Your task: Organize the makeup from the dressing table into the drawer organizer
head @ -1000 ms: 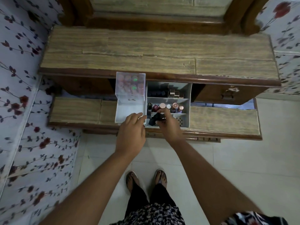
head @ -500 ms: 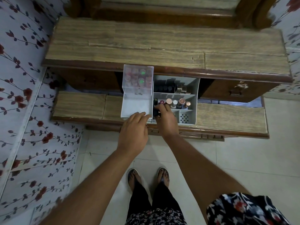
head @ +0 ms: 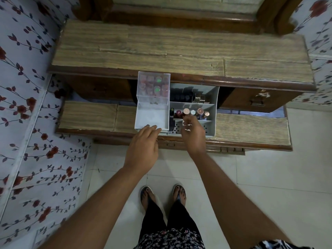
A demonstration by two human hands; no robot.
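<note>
A white drawer organizer [head: 214, 115] stands on the lower shelf of the dressing table. Its middle row holds several upright tubes with copper caps [head: 193, 111]; dark lipsticks [head: 181, 95] fill the back row. A dark item [head: 172, 124] stands at the left of the front compartment. On its left side a clear lidded box [head: 153, 88] holds small round pots above a white drawer [head: 151, 119]. My left hand [head: 143, 146] rests its fingertips on the drawer's front edge. My right hand [head: 194, 134] hovers over the front compartment with fingers loosely curled and nothing visible in them.
The wooden top of the dressing table [head: 179, 51] stretches across the view, with a mirror frame [head: 179, 17] behind. A closed drawer with a handle [head: 257, 101] is at the right. Floral walls flank both sides. My feet in sandals [head: 162, 196] stand on pale tiles.
My right hand put a dark item into the front left of the organizer, let go and drew back to the right. My left hand stayed at the drawer's edge.
</note>
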